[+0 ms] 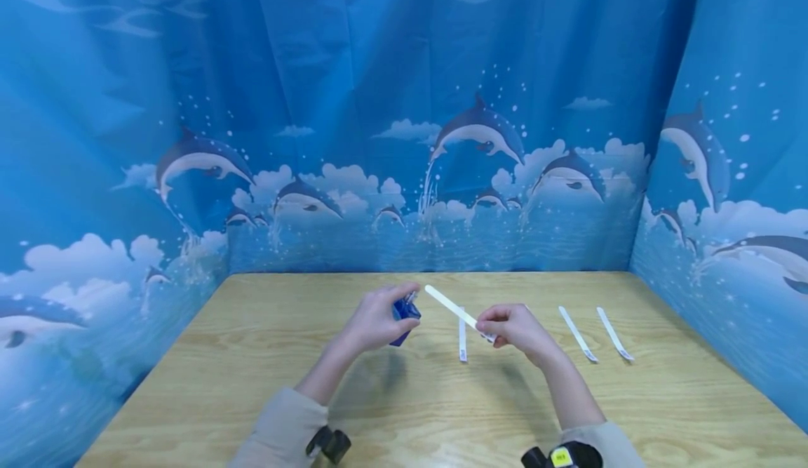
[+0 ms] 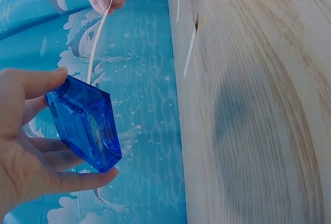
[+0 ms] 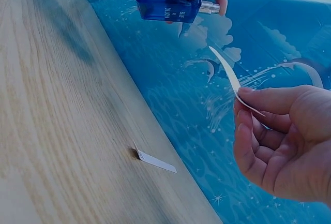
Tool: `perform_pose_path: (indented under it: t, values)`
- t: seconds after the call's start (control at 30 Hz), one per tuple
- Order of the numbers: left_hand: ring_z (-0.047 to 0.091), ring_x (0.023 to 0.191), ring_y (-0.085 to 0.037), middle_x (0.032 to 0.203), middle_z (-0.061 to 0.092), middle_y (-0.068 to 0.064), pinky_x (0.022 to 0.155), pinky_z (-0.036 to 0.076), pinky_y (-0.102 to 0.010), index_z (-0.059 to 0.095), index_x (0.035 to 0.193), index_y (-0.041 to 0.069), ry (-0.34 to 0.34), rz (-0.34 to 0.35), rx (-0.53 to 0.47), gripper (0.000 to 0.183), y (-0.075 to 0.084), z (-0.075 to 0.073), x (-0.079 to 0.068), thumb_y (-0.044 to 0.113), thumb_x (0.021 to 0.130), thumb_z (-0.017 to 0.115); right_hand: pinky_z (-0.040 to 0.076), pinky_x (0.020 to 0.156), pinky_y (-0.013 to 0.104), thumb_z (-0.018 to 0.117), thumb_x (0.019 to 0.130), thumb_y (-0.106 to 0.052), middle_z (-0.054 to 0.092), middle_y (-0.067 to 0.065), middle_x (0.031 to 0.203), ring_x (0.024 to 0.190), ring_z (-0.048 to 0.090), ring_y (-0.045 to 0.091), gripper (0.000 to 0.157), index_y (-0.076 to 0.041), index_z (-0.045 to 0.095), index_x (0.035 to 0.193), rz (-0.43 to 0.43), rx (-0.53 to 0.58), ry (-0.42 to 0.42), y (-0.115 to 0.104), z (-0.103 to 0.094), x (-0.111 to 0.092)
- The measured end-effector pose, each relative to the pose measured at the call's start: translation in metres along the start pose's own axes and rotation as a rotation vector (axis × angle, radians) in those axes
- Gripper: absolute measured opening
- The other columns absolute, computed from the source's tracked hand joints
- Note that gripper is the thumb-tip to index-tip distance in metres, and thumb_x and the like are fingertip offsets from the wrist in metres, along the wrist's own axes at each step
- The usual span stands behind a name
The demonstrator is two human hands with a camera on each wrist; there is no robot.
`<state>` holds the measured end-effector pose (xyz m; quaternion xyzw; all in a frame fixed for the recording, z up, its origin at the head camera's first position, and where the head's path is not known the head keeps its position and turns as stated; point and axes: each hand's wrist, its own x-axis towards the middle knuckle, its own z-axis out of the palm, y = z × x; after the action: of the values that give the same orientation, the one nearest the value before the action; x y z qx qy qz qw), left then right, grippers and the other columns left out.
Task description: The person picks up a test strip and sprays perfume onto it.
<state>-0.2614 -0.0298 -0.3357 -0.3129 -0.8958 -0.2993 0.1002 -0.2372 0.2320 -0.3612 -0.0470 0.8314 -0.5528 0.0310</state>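
A blue glass perfume bottle (image 2: 85,123) is gripped in my left hand (image 1: 379,319), held above the table. One finger of that hand rests on the silver spray top (image 3: 209,7), as the right wrist view shows. My right hand (image 1: 514,328) pinches a white paper test strip (image 1: 451,304) near its printed end. The strip's rounded tip points up and left, toward the bottle's top but apart from it. Beneath the held strip, another white paper strip (image 1: 463,345) lies on the table.
Two more white paper strips, one nearer (image 1: 577,335) and one farther right (image 1: 614,335), lie side by side on the wooden table (image 1: 252,356). A blue dolphin-print curtain (image 1: 353,103) hangs behind the table and along its sides.
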Motion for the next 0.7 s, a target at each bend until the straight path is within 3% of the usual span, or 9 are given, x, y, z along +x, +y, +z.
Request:
perform_pose_path:
  t: [0.7]
  values:
    - [0.059,0.081,-0.022,0.103,0.063,-0.014,0.063,0.049,-0.032,0.058,0.125,0.012,0.076,-0.033,0.0,0.051,0.0036,0.0027,0.0013,0.019,0.077,0.074,0.05,0.06,0.03,0.065,0.085,-0.01,0.063,0.004,0.079,0.063,0.053,0.013,0.02,0.007,0.065,0.097,0.007,0.009,0.002,0.0019,-0.0008,0.0001]
